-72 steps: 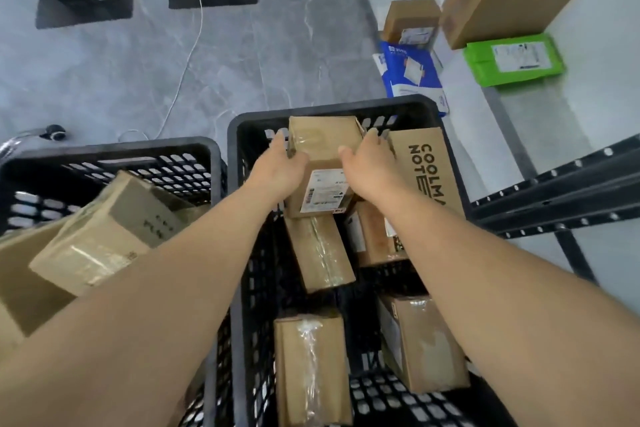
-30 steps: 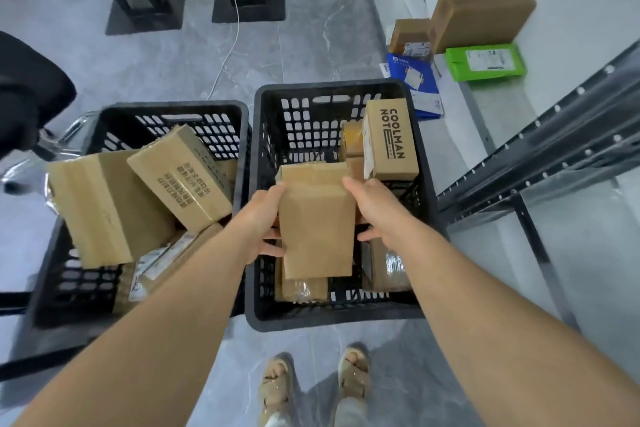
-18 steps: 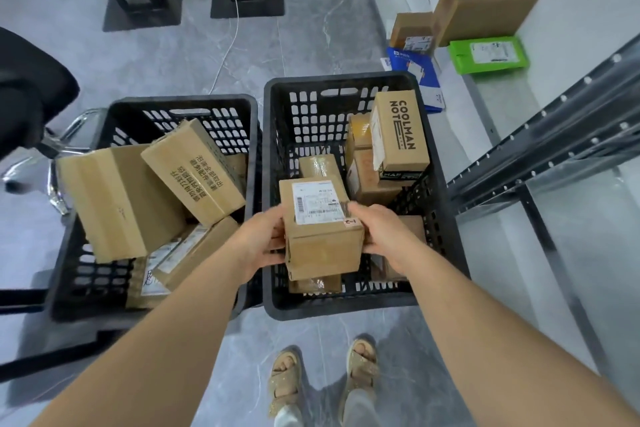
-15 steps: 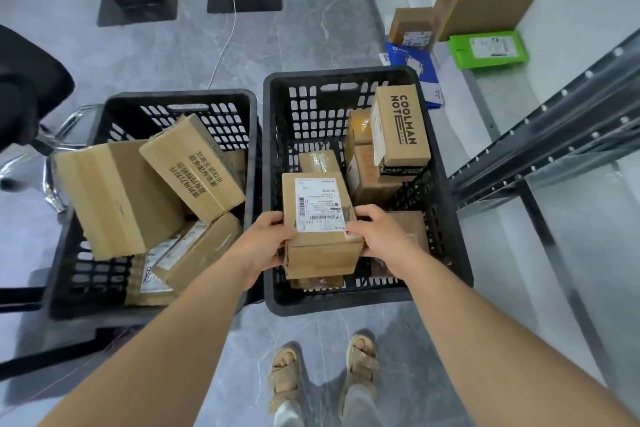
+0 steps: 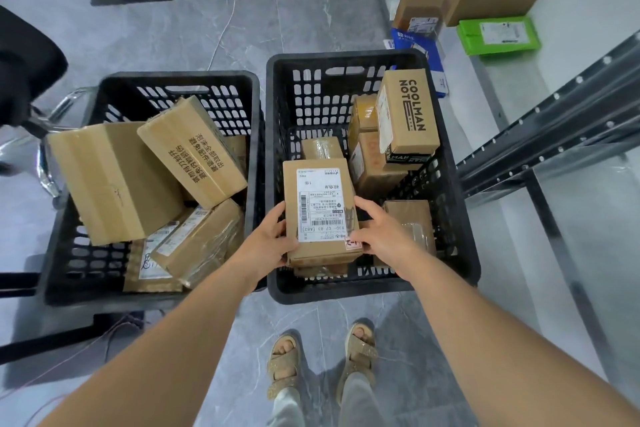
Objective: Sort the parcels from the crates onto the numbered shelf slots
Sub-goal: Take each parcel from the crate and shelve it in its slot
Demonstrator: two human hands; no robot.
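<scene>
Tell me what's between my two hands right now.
In the head view, a cardboard parcel with a white shipping label facing up sits between the left hand and right hand, held above the right crate.

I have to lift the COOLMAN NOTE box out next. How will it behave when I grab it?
The brown cardboard COOLMAN NOTE box leans tilted on other parcels against the wall of the black plastic crate, so it may slide once disturbed. Its crisp, undented edges suggest it is stiff. Plain cardboard faces probably grip well; weight cannot be judged.
</scene>
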